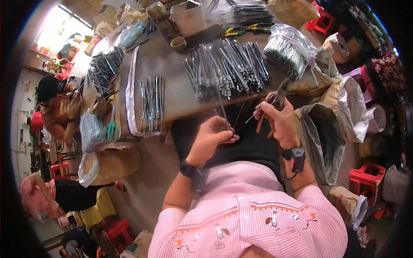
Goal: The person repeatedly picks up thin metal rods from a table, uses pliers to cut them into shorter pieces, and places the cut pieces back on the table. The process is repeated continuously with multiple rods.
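Observation:
Close above my lap, my left hand (215, 132) is pinched on a thin metal rod (224, 107), which points up and away toward the table. A second thin dark rod shows beside it. My right hand (278, 119) grips a pair of pliers (279, 93), jaws up and orange-brown handles below the palm. A short thin rod (251, 117) also sticks out from the right thumb and fingers. Just beyond both hands, a wide row of flat metal rods (232, 69) lies on the table (172, 99). A smaller row of rods (152, 98) lies to the left.
A plastic-wrapped wire bundle (286, 56) stands at the right corner. Yellow-handled pliers (234, 32), a cup (178, 44) and a clear bin (189, 19) are farther back. Teal scissors (111, 129) hang left. An open sack (322, 137) is at my right; a co-worker (58, 107) sits left.

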